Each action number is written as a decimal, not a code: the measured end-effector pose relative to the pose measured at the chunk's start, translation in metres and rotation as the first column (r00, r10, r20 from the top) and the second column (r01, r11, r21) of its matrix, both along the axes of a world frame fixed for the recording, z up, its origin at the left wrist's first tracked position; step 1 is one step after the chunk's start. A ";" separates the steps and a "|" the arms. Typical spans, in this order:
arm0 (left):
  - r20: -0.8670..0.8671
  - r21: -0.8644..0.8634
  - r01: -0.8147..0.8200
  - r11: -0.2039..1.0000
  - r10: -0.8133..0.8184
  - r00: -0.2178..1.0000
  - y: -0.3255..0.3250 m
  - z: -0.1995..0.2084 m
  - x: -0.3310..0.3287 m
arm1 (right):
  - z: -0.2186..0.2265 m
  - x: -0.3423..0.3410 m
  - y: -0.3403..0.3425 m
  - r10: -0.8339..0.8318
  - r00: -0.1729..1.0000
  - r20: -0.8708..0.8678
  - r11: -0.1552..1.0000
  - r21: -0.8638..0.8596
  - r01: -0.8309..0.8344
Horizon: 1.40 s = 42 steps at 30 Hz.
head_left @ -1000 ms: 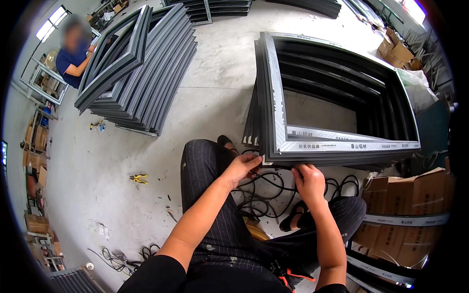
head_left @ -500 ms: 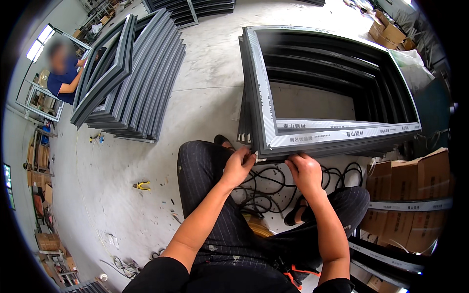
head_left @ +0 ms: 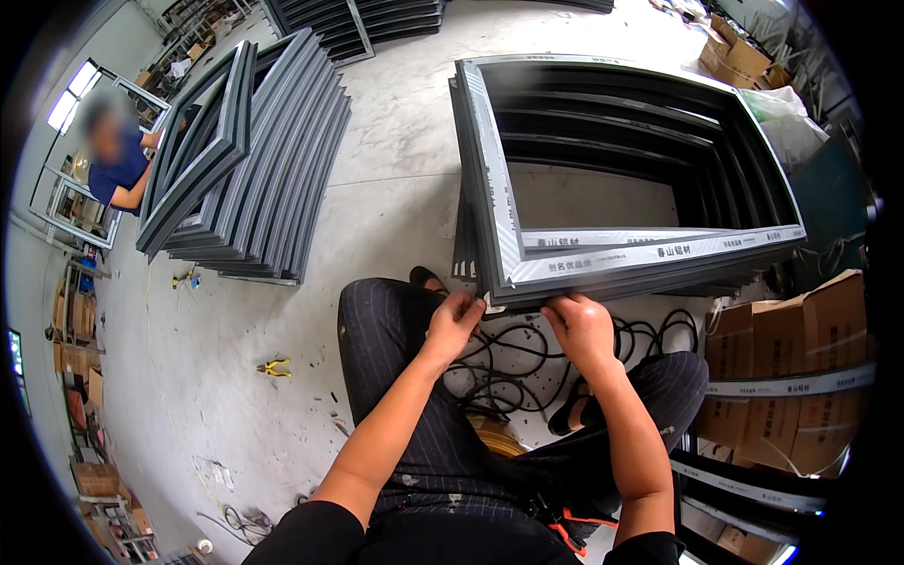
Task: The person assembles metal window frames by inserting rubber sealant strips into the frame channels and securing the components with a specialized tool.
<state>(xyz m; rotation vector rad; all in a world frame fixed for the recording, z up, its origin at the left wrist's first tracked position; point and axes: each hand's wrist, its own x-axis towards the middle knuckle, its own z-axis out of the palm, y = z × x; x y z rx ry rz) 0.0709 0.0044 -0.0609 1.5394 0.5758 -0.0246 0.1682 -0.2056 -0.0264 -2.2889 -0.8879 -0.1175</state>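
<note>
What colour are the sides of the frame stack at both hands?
The frame stack has dark grey to black sides, best seen in the head view.

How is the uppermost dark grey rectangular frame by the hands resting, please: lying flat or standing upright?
The uppermost frame is lying flat: lower dark frames and pale concrete floor show beneath it, through its opening.

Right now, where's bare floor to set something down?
Bare floor: between the left frame stack and right frame stack, and just left of the yellow pliers. Crowded: this side of the right one, with black cable and cardboard boxes.
</note>
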 end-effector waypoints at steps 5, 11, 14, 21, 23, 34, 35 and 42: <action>-0.118 -0.291 -0.036 0.956 0.001 0.993 -0.004 0.011 -0.003 | 0.002 -0.001 0.001 0.000 1.000 -0.001 1.000 -0.009 0.000; -0.131 -0.475 -0.018 0.880 -0.050 0.990 -0.006 0.019 -0.004 | 0.002 -0.002 -0.001 -0.003 1.000 -0.007 0.999 -0.042 0.003; -0.071 -0.409 -0.010 0.912 -0.021 0.997 -0.008 0.007 -0.002 | 0.007 -0.001 0.001 0.009 1.000 -0.028 0.998 -0.056 -0.011; -0.099 -0.359 -0.094 0.929 0.063 0.993 -0.017 0.000 -0.002 | 0.007 -0.001 0.002 0.002 1.000 -0.025 0.998 -0.069 -0.004; -0.118 -0.401 -0.130 0.907 0.089 0.989 -0.020 0.005 -0.002 | 0.007 -0.001 0.001 -0.001 1.000 -0.021 0.998 -0.065 -0.001; -0.085 -0.448 -0.231 0.864 0.216 0.973 -0.036 -0.008 0.004 | 0.006 -0.003 0.002 0.005 1.000 -0.018 0.998 -0.070 -0.006; -0.098 -0.457 -0.249 0.854 0.230 0.968 -0.038 -0.009 0.004 | 0.006 -0.003 0.002 0.003 1.000 -0.018 0.997 -0.074 -0.005; -0.093 -0.683 -0.271 0.679 0.287 0.954 -0.067 -0.017 0.006 | 0.002 -0.003 0.002 -0.004 0.999 0.033 0.998 -0.069 0.007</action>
